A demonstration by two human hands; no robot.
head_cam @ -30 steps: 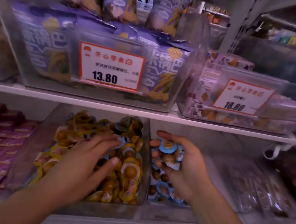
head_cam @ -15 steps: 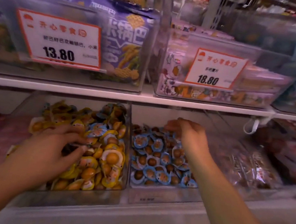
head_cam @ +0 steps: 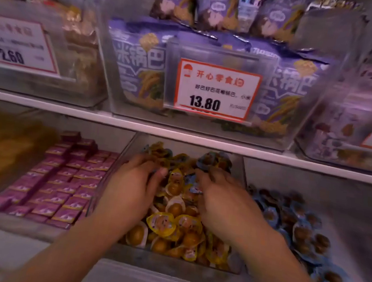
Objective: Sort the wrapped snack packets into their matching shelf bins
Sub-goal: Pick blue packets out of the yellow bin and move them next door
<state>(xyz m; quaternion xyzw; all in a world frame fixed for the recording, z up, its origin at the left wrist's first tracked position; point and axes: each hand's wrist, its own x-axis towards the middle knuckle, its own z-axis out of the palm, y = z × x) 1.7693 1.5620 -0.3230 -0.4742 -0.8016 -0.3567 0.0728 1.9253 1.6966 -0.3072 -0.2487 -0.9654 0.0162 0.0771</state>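
Up top, a red-bordered white price tag point(head_cam: 217, 90) reads 13.80, clipped to a clear plastic bin point(head_cam: 298, 141) stuffed with purple snack bags point(head_cam: 133, 63). Off to the left, a blurred second tag point(head_cam: 19, 44) shows 2.60. Below the white shelf edge point(head_cam: 180, 136), both hands are in the middle clear bin point(head_cam: 176, 263), deep among yellow-wrapped round snack packets point(head_cam: 169, 224). The left hand point(head_cam: 132, 190) lies palm-down with its fingers curled into the heap; whether it actually has hold of a packet, I can't tell. The right hand point(head_cam: 222, 202) digs in likewise, its fingertips buried beside a few blue wrappers, grip unclear. Blue-wrapped packets point(head_cam: 296, 226) fill the neighbouring bin on the right; small pink boxes point(head_cam: 56, 185) are stacked on the left.
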